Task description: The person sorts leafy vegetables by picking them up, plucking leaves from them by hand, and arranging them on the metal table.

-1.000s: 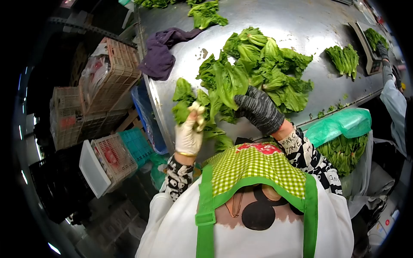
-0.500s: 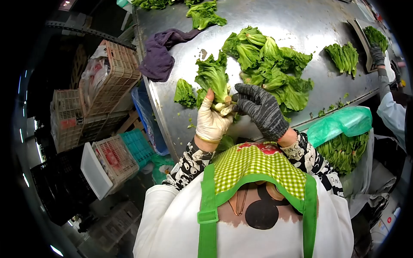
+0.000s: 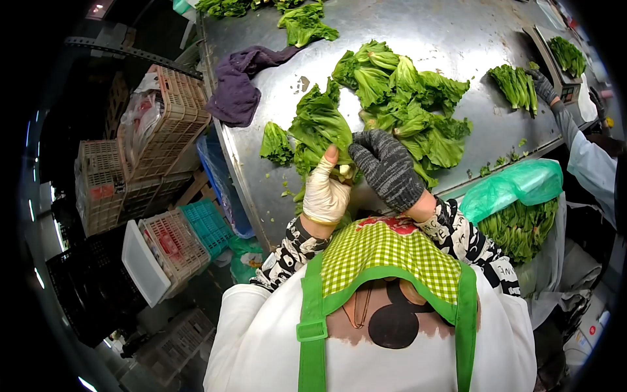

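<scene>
Past a lettuce heap (image 3: 408, 98) at one o'clock the metal table (image 3: 450, 39) opens out, near edge at six. Left hand (image 3: 326, 193) grips a ruffled green lettuce bunch (image 3: 320, 124) over it, pale stems (image 3: 344, 171) toward five; right hand (image 3: 390, 171) curls beside them, grip unclear. At four, a plastic liner (image 3: 554, 251) holds greens (image 3: 522, 225).

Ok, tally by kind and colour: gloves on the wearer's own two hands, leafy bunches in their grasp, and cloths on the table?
White glove: 1
Grey glove: 1
Green leafy bunch: 1
Purple cloth: 1
Total: 4
</scene>
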